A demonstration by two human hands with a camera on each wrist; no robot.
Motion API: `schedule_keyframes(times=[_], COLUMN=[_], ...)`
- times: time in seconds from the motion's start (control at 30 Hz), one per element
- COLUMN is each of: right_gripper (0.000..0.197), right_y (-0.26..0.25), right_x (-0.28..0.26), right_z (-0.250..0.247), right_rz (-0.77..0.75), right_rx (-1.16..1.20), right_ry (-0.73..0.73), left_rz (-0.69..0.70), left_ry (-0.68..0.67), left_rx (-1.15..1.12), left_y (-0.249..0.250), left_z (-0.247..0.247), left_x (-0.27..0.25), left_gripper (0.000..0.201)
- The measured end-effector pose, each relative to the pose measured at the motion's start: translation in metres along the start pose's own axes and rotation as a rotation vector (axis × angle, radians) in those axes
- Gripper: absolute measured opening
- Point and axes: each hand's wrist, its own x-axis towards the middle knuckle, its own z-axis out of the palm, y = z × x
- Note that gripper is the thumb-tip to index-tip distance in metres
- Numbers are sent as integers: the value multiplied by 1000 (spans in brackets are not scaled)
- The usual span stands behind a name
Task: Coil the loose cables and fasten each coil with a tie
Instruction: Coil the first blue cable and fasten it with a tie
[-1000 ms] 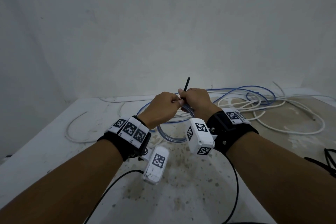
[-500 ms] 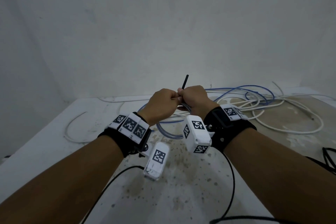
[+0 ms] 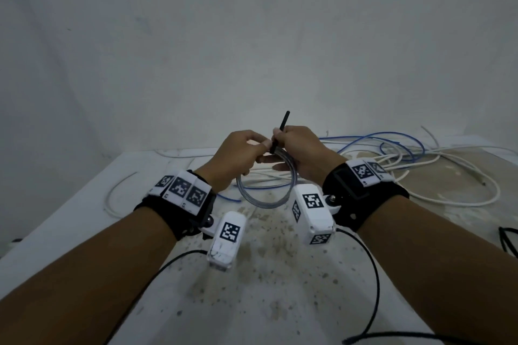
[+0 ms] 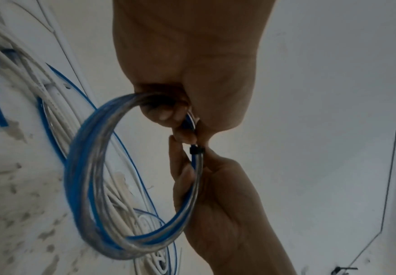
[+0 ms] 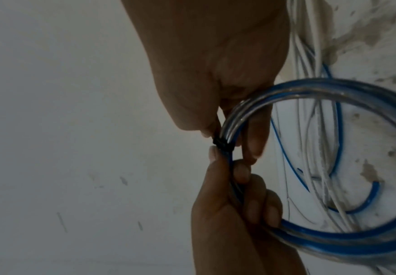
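Note:
A small coil of clear and blue cable (image 3: pixel 263 202) hangs between both hands above the table. My left hand (image 3: pixel 259 150) grips the coil's top from the left. My right hand (image 3: pixel 276 145) pinches the black tie (image 3: pixel 282 127), whose tail sticks up past the knuckles. In the left wrist view the tie (image 4: pixel 196 149) is cinched round the coil (image 4: pixel 86 167) between the left hand (image 4: pixel 180 119) and the right hand (image 4: pixel 180 152). The right wrist view shows the tie (image 5: pixel 221 144) wrapped round the strands of the coil (image 5: pixel 333 89), with the fingertips of both hands beside it.
Loose white and blue cables (image 3: pixel 420 159) lie tangled at the back right of the stained table (image 3: pixel 266 302). A white cable (image 3: pixel 112 199) curves at the left. Black cords (image 3: pixel 507 241) lie at the right edge. A bare wall stands close behind.
Both hands have risen a little with the coil. The left hand has drawn slightly away from the right, and the tie's tail stands a bit higher.

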Motion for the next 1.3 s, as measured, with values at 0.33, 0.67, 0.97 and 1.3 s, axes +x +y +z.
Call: schedule_keyframes(times=[0.33, 0.67, 0.97, 1.3], right_gripper=[24, 33, 24, 17], right_y=[-12, -2, -1, 23], right_x=[16, 12, 22, 105], right_z=[8, 35, 75, 197], right_rz=[5, 31, 75, 204], right_rx=[408, 336, 91, 57], right_ry=[312, -109, -335, -344], left_rz=[-218, -193, -290, -556], left_ry=[51, 358, 443, 610], left_rx=[-839, -724, -679, -556], left_y=[-7, -6, -31, -113], left_z=[-6, -45, -100, -196], left_x=[-9, -2, -16, -16], left_gripper=[30, 26, 28, 32])
